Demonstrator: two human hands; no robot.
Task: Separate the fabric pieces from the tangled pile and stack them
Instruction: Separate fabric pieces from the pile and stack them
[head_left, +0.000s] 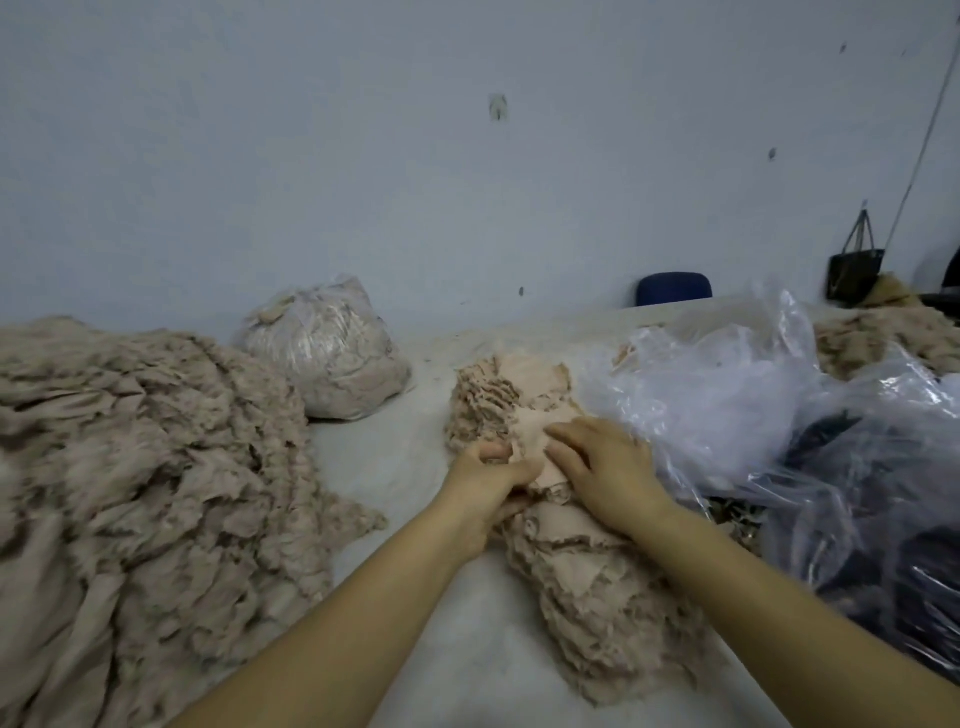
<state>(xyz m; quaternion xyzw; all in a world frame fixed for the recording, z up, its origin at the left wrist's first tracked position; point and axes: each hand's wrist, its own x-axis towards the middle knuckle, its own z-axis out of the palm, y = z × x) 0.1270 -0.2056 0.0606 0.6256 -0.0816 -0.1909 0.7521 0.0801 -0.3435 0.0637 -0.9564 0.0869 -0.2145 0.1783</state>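
Mid-desk, between the big left heap and clear plastic bags (727, 405): tangled beige fabric pile (587, 571). Your left hand (488, 488) pinches a peach fabric piece (535, 415) in a narrow grip; right hand (602, 462) presses flat, fingers wide.

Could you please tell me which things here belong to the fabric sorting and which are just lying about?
Job: left hand, right hand, fabric pile, large heap.
Lying about: tied bag, clear plastic bags, blue chair, handbag.

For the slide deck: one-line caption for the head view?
Left hand grips and right hand presses beige fabric pieces on the table, beside clear plastic bags.
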